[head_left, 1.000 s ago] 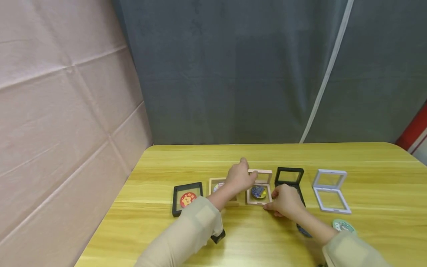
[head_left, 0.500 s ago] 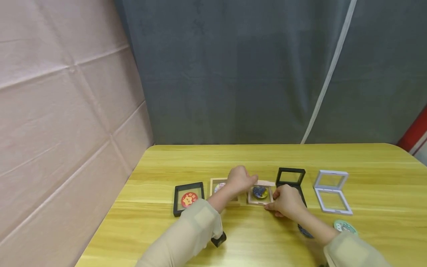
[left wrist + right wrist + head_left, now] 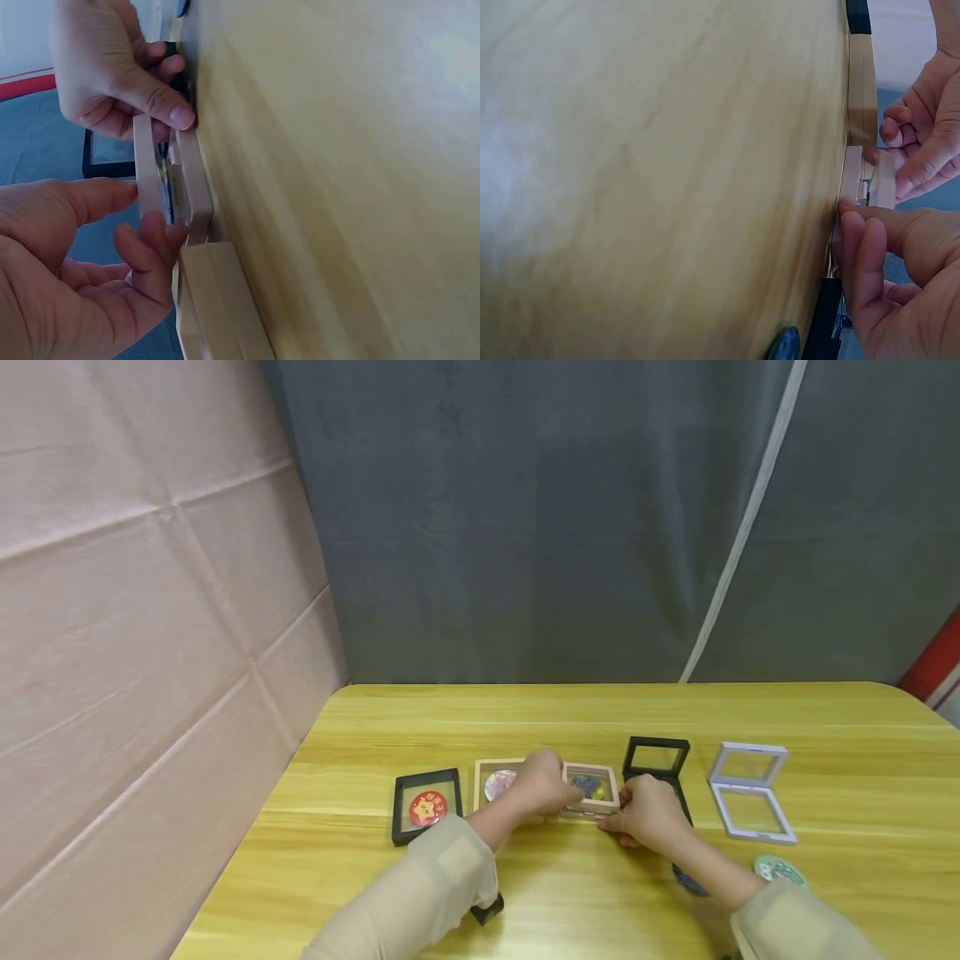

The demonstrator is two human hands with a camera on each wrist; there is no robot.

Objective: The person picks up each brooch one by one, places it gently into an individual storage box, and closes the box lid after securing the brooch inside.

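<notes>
A small pale pink display frame (image 3: 616,789) lies on the table between my hands, with a blue and yellow round badge (image 3: 587,787) inside. Its hinged lid (image 3: 148,172) is tilted low over the base (image 3: 196,184), a narrow gap still between them. My left hand (image 3: 542,783) holds the lid at its left side, the thumb on its outer face and a finger by the edge. At the front right corner, my right hand (image 3: 651,812) grips the base with thumb and fingers. Part of the badge is hidden by the lid and left thumb.
To the left lie a wooden frame (image 3: 477,783) with a pinkish badge and a black frame (image 3: 399,810) with a red badge. An opened black frame (image 3: 657,742) and an opened white frame (image 3: 762,838) stand right. A green badge (image 3: 780,870) and dark badge (image 3: 688,881) lie nearer.
The left hand has swung the pink frame's lid from upright forward and down over the badge, moving lower and nearer. The right hand has kept its place at the corner.
</notes>
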